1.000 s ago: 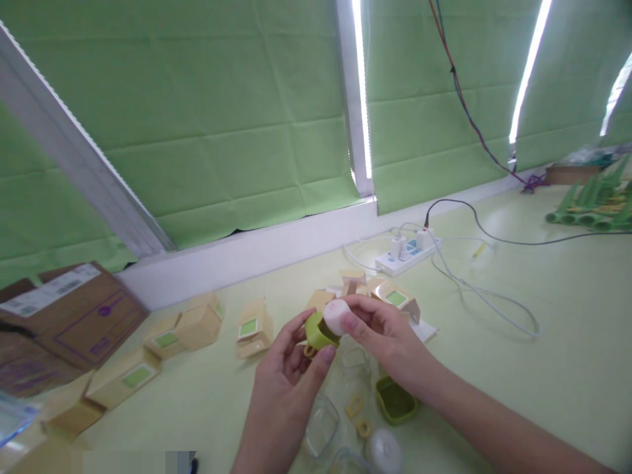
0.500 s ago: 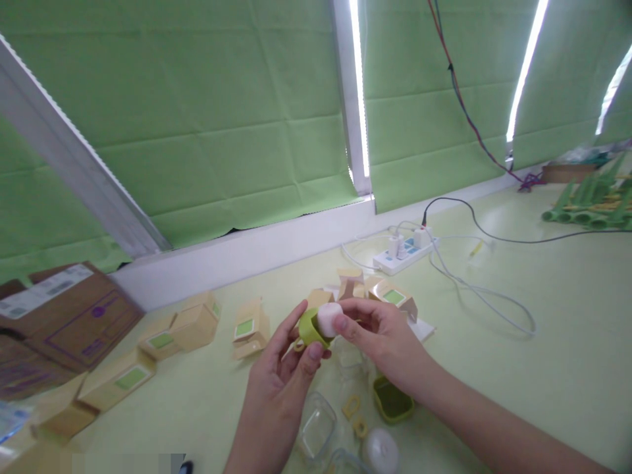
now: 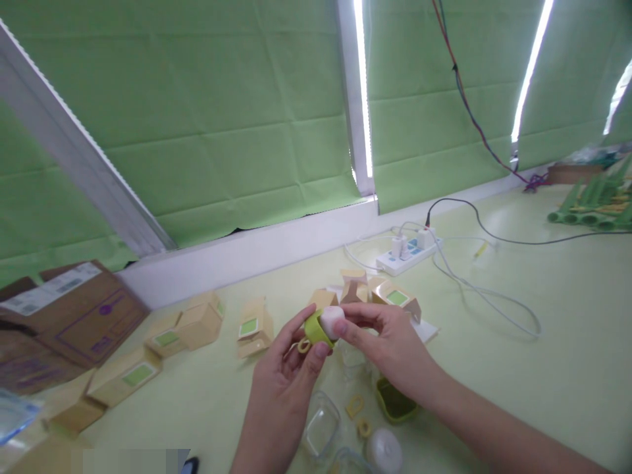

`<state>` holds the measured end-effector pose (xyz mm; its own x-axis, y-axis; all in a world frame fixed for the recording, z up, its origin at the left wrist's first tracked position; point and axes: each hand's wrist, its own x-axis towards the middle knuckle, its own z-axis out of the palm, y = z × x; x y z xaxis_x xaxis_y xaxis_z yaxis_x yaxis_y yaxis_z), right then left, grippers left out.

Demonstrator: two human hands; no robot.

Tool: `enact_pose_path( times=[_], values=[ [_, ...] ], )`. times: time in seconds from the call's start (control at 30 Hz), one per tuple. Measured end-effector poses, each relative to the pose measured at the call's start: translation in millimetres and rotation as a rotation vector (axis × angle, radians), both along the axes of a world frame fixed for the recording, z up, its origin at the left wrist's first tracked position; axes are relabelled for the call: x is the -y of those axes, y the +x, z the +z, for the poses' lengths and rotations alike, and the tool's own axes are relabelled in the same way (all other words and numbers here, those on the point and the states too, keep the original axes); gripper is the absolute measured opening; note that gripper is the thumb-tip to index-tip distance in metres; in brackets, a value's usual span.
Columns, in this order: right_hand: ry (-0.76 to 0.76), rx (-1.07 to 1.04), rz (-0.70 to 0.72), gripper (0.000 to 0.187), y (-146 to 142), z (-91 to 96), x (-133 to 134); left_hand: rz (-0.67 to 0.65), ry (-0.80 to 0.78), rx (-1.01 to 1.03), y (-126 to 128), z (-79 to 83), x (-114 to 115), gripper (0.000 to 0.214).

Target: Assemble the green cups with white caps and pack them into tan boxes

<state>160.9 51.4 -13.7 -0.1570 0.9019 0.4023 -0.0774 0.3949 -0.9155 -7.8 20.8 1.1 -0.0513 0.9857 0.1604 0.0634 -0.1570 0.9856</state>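
Note:
My left hand (image 3: 289, 378) is closed around a small green cup-shaped holder (image 3: 313, 328) with a loop on its side. Pinched in the fingers of my right hand (image 3: 390, 339) is a rounded white piece (image 3: 330, 320), partly inside the holder's mouth. How deep it sits is hidden. Below my hands on the table lie a clear plastic case (image 3: 322, 424), an olive green square container (image 3: 396, 401), a yellow loop piece (image 3: 354, 407), a yellow ring (image 3: 364, 428) and a round white part (image 3: 385, 451).
Several small tan boxes (image 3: 126, 378) with green labels stand to the left and behind my hands. A brown carton (image 3: 83, 316) is at far left. A white power strip (image 3: 409, 257) with cables lies at the back. Green tubes (image 3: 590, 204) are piled at far right.
The white piece sits slightly deeper in the green holder's mouth. The whole view has shifted a little, with things appearing slightly further right.

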Motion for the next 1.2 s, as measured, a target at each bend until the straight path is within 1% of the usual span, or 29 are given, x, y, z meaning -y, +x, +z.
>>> enact_pose_path(
  times=[0.07, 0.2, 0.3, 0.4, 0.57, 0.67, 0.73, 0.8, 0.9, 1.03, 1.13, 1.2],
  values=[
    [0.025, 0.042, 0.000, 0.026, 1.9, 2.0, 0.2, 0.003, -0.005, 0.004, 0.4, 0.5, 0.7, 0.059],
    [0.061, 0.113, 0.007, 0.020, 4.5, 5.9, 0.3, 0.009, 0.031, 0.023, -0.3, -3.2, -0.7, 0.054],
    [0.078, 0.157, -0.014, 0.018, 4.8, 7.9, 0.9, 0.017, 0.017, 0.015, -0.7, -4.2, -2.8, 0.053],
    [0.097, 0.186, -0.048, 0.019, 4.5, 9.9, 2.1, 0.032, 0.007, 0.012, 0.9, -1.2, -1.3, 0.052],
    [0.125, 0.241, -0.084, 0.020, 4.1, 11.1, 3.0, 0.109, -0.036, -0.006, 9.2, 8.2, 8.4, 0.048],
    [0.196, 0.279, -0.114, 0.023, 2.3, 8.5, 4.2, 0.113, -0.025, 0.010, 11.1, 8.3, 9.7, 0.040],
    [0.255, 0.283, -0.126, 0.027, 0.3, 6.5, 5.7, 0.101, -0.013, 0.040, 10.1, 5.7, 8.1, 0.038],
    [0.313, 0.273, -0.139, 0.030, -1.1, 5.1, 7.2, 0.077, -0.020, 0.072, 8.8, 3.1, 6.5, 0.040],
    [0.411, 0.262, -0.173, 0.030, -0.7, 4.7, 8.4, 0.008, -0.064, 0.120, 8.7, 2.5, 6.5, 0.043],
    [0.508, 0.276, -0.193, 0.031, 1.6, 4.6, 8.3, -0.091, -0.085, 0.167, 6.8, 3.0, 7.6, 0.035],
    [0.528, 0.317, -0.189, 0.033, 2.1, 4.2, 8.4, -0.122, -0.037, 0.056, 0.0, 0.0, 5.6, 0.035],
    [0.532, 0.333, -0.179, 0.035, 1.9, 4.2, 8.8, -0.081, 0.041, -0.089, -3.7, -2.3, 4.2, 0.035]
  ],
)
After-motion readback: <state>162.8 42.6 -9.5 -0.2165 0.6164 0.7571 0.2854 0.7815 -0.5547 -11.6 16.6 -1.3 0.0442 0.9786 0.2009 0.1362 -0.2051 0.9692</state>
